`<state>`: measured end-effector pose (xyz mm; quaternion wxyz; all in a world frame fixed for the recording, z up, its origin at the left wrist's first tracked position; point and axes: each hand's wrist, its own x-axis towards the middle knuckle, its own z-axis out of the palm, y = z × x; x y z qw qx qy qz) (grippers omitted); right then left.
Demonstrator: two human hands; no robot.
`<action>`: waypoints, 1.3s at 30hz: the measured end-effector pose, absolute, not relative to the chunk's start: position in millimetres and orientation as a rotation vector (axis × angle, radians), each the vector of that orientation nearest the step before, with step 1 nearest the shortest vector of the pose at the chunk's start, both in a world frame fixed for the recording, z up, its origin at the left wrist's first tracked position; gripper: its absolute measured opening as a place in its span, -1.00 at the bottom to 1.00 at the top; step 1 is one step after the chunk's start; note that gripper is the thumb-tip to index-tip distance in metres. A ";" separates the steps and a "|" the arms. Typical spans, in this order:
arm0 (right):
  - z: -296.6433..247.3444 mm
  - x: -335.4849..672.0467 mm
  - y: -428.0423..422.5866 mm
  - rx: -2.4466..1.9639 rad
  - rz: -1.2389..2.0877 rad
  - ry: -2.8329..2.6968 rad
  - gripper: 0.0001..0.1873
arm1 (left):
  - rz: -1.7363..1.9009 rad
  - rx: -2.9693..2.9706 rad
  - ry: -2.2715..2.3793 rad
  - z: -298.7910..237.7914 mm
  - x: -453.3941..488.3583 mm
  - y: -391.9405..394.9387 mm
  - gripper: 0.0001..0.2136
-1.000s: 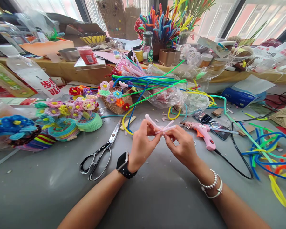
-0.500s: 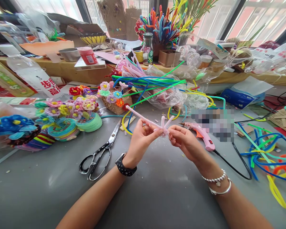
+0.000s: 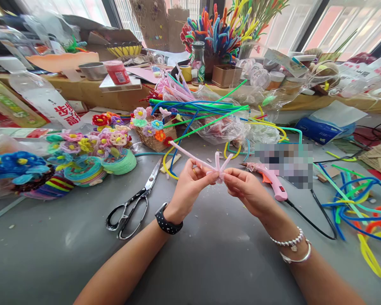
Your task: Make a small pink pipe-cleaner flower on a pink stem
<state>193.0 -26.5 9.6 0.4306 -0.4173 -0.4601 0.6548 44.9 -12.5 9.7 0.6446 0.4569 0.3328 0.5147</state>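
Between my two hands, over the middle of the table, is a pale pink pipe cleaner (image 3: pixel 190 155) bent into loops and short prongs at one end. A long straight length of it points up and left. My left hand (image 3: pixel 195 180) pinches the bent part between thumb and fingers. My right hand (image 3: pixel 241 182) pinches the same bent part from the other side, its fingertips close to the left ones. Fingers hide some of the loops. To the left lie black-handled scissors (image 3: pixel 135 203), blades apart. Right of my hands rests a pink hot glue gun (image 3: pixel 271 180).
Pipe-cleaner flowers on round bases (image 3: pixel 87 171) stand at left, beside a small flower basket (image 3: pixel 152 137). Green and blue pipe cleaners (image 3: pixel 209 106) lie on plastic bags behind. At right are loose colourful pipe cleaners (image 3: pixel 355 199) and a blue tissue pack (image 3: pixel 324 125). A cluttered ledge runs along the back.
My right fingers have shifted slightly at the bent end of the pipe cleaner, and its straight length has tipped a little lower. Both hands keep their pinch.
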 end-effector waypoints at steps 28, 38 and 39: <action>5.9 189.9 -27.8 -1.124 1.292 -1.242 -0.86 | 0.907 0.965 0.807 11.2 41.4 -13.0 -0.67; 7.0 193.2 -25.6 -1.171 1.233 -1.273 -0.83 | 1.013 1.043 0.922 10.3 41.0 -11.0 -0.60; 7.2 195.1 -25.2 -1.168 1.261 -1.268 -0.82 | 0.995 1.070 0.912 12.0 40.3 -11.5 -0.60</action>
